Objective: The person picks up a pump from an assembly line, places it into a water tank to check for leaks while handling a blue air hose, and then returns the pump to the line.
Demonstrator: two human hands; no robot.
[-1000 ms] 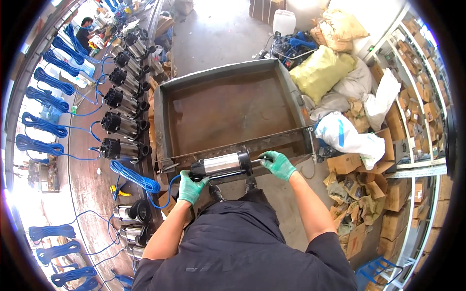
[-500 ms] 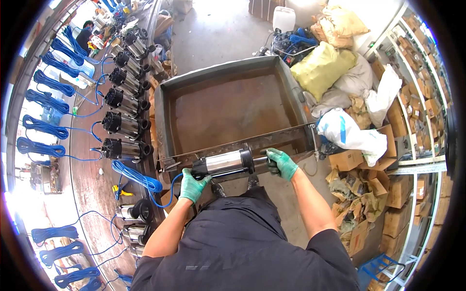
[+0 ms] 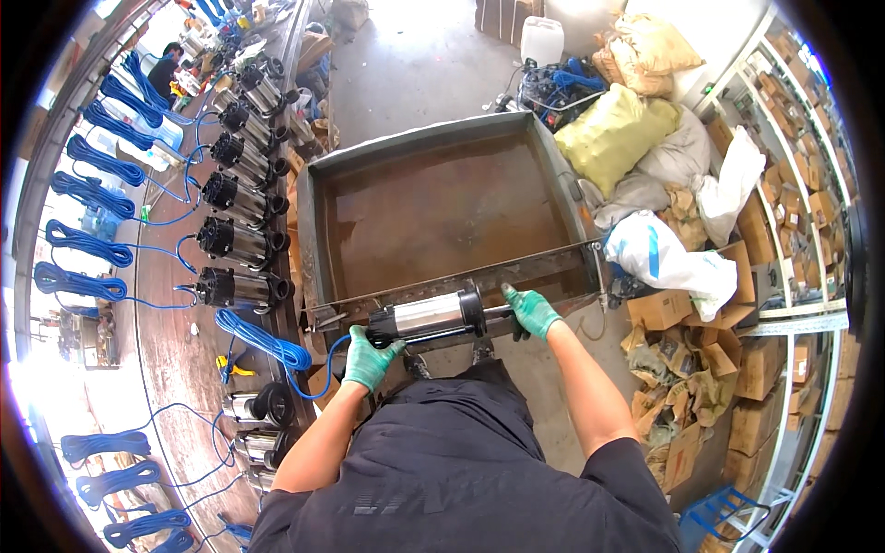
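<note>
Two green-gloved hands, left hand [image 3: 371, 358], right hand [image 3: 531, 311], shiny cylindrical steel pump [image 3: 430, 315]

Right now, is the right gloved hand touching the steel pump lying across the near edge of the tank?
Touching. The head view shows the right gloved hand wrapped over the black end of the steel pump, no gap between them.
</note>
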